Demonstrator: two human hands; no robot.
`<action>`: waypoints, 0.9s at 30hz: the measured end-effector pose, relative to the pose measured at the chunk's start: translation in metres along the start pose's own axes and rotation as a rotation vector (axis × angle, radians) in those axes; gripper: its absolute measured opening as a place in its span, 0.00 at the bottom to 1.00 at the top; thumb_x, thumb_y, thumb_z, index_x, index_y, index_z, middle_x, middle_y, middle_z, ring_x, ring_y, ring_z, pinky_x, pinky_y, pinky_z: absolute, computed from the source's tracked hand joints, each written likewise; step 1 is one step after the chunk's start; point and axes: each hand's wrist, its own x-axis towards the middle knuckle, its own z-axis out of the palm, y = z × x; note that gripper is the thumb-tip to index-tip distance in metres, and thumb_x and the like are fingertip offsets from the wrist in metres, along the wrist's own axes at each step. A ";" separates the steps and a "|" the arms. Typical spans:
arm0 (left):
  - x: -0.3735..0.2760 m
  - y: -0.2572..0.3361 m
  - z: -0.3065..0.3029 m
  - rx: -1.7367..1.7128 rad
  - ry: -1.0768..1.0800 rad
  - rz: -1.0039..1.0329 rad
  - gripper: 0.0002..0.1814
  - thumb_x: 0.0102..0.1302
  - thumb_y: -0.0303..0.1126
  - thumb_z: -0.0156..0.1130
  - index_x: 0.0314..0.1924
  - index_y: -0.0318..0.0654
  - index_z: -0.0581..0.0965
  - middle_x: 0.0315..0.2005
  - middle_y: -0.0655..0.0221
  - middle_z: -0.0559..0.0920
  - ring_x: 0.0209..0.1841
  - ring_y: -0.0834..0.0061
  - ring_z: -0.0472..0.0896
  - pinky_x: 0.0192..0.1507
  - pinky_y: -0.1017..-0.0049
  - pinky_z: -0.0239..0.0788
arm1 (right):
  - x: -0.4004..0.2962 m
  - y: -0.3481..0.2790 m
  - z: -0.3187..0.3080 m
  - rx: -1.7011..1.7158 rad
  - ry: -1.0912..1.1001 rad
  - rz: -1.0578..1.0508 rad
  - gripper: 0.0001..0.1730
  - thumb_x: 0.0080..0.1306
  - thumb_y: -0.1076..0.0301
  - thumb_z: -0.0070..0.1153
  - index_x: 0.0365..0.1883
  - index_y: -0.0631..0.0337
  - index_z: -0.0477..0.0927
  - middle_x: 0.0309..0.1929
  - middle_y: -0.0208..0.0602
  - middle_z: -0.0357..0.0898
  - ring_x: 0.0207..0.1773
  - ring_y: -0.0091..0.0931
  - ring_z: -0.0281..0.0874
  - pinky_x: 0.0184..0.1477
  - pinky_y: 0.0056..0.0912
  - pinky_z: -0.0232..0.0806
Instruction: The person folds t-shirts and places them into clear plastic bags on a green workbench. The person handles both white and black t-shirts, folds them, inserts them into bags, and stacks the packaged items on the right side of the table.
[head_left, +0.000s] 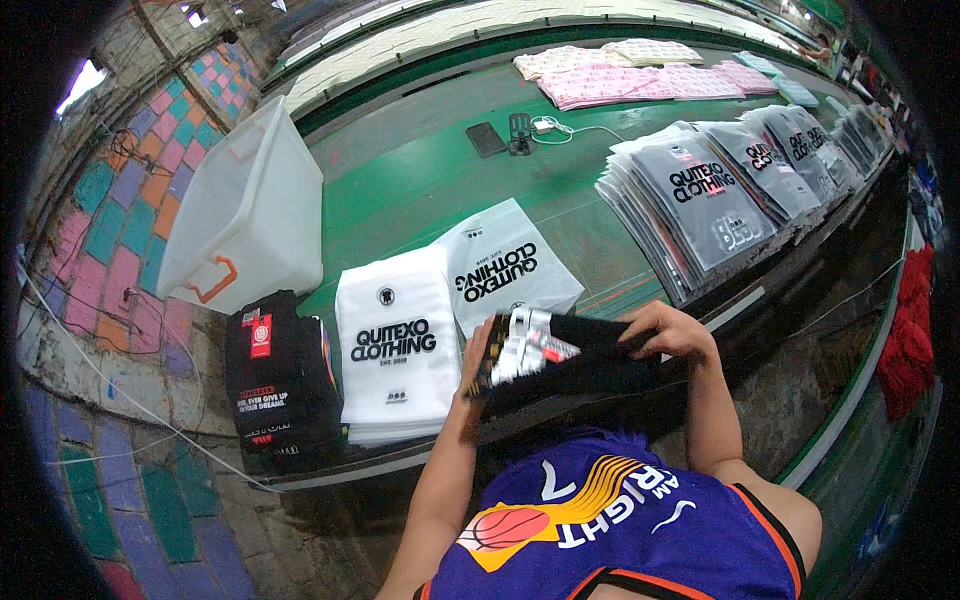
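Observation:
Between my two hands I hold a folded black garment (585, 375) with a white and red print, a little blurred, at the table's near edge. My left hand (476, 356) grips its left end, and my right hand (660, 330) pinches its right end. Just beyond it lies a printed translucent plastic bag (499, 262), partly over a stack of white printed bags (397, 337). Left of that stack is a pile of folded black garments (270, 375), the top one bearing a red tag.
A translucent plastic bin (247, 202) with an orange handle stands at the left. Rows of bagged garments (697, 195) line the right edge. Farther back on the green table (375, 180) lie a dark phone (486, 139), a white cable (559, 129) and folded pink cloths (607, 86).

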 end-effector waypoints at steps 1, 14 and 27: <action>-0.005 0.004 -0.003 -0.027 0.196 0.154 0.35 0.59 0.40 0.68 0.65 0.32 0.71 0.60 0.51 0.75 0.55 0.50 0.75 0.55 0.56 0.68 | -0.004 0.001 -0.002 0.007 -0.072 -0.026 0.25 0.48 0.74 0.71 0.47 0.68 0.86 0.52 0.53 0.86 0.57 0.42 0.83 0.58 0.39 0.73; -0.014 0.000 -0.006 -0.272 0.082 0.014 0.36 0.59 0.28 0.70 0.68 0.32 0.70 0.64 0.53 0.75 0.66 0.51 0.73 0.70 0.62 0.65 | -0.011 0.034 0.011 0.074 -0.055 0.042 0.25 0.47 0.75 0.71 0.46 0.72 0.85 0.43 0.47 0.89 0.46 0.32 0.84 0.49 0.36 0.73; 0.002 0.011 -0.001 -0.096 0.010 0.197 0.41 0.53 0.29 0.71 0.70 0.37 0.70 0.65 0.54 0.75 0.59 0.48 0.76 0.62 0.58 0.71 | -0.036 0.047 0.018 -0.066 0.035 0.065 0.27 0.46 0.72 0.72 0.47 0.69 0.86 0.50 0.56 0.86 0.62 0.46 0.80 0.62 0.42 0.71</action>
